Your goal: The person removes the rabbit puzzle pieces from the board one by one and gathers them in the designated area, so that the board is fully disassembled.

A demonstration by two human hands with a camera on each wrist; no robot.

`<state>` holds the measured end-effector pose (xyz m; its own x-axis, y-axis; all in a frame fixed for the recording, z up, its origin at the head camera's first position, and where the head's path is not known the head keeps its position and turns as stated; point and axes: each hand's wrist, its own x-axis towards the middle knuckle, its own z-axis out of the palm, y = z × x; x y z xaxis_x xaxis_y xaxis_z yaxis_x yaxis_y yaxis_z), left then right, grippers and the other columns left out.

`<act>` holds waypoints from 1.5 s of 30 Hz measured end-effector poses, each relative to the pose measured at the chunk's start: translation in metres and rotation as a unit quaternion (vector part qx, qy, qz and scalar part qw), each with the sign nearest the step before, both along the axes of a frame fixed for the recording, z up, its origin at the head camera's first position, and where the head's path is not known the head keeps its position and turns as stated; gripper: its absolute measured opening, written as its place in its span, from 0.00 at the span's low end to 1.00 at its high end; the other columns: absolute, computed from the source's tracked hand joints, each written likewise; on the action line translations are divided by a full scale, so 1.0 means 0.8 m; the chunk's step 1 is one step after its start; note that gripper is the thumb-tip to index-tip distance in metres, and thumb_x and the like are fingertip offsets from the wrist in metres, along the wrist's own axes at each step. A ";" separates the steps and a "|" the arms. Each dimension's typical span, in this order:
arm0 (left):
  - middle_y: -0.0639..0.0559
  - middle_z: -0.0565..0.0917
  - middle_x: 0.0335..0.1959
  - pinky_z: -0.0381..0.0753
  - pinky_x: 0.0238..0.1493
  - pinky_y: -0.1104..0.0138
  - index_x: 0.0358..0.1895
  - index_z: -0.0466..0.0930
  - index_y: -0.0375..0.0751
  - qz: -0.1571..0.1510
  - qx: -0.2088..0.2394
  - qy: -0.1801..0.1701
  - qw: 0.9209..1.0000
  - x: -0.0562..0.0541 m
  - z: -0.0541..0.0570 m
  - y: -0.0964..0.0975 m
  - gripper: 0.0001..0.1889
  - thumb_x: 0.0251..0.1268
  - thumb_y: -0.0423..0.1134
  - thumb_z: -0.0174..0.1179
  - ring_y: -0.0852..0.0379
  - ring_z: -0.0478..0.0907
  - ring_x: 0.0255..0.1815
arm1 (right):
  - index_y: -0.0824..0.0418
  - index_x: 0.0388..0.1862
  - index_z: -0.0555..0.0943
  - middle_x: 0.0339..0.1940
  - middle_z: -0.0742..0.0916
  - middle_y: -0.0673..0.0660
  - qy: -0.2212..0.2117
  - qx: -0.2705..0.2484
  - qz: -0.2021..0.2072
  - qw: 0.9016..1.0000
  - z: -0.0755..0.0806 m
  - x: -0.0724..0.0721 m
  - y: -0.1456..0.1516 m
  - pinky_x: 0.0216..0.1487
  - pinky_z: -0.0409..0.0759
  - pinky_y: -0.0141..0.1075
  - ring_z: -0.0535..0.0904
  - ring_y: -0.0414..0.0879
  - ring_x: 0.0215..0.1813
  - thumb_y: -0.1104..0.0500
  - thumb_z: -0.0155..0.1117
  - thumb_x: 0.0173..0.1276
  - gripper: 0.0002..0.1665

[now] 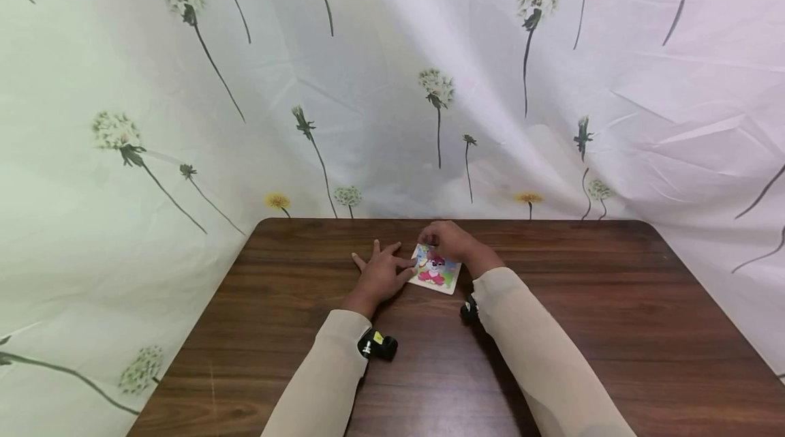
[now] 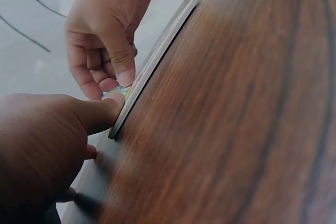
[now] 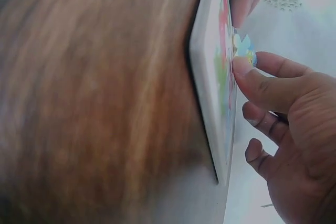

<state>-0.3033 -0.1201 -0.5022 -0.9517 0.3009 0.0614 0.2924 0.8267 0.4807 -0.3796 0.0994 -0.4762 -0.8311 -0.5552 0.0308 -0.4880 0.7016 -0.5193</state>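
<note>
A small square picture puzzle (image 1: 440,289) with a pale frame lies on the table, showing a pink and white cartoon animal. My left hand (image 1: 379,278) is at its left side, fingers spread, with the thumb and a finger touching the edge. Over the far part of the puzzle, my right hand (image 1: 452,240) pinches a blue and yellow puzzle piece (image 3: 248,50) between thumb and forefinger. In the right wrist view the piece stands tilted up at the puzzle's surface. The left thumb (image 2: 102,113) presses near the puzzle's corner in the left wrist view.
The brown wood-grain table (image 1: 589,328) has rounded far corners. Behind it hangs a white cloth (image 1: 380,82) printed with dandelions, close to the table's far edge. A black wrist camera (image 1: 381,345) is strapped on the left sleeve, another (image 1: 469,311) on the right.
</note>
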 end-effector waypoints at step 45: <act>0.43 0.83 0.70 0.43 0.76 0.15 0.61 0.92 0.48 0.034 0.018 0.124 0.992 0.022 -0.010 0.023 0.19 0.80 0.53 0.65 0.34 0.66 0.85 | 0.64 0.62 0.86 0.56 0.89 0.61 -0.029 -0.135 -0.031 0.990 -0.001 0.025 0.061 0.66 0.83 0.54 0.84 0.54 0.60 0.64 0.60 0.86 0.13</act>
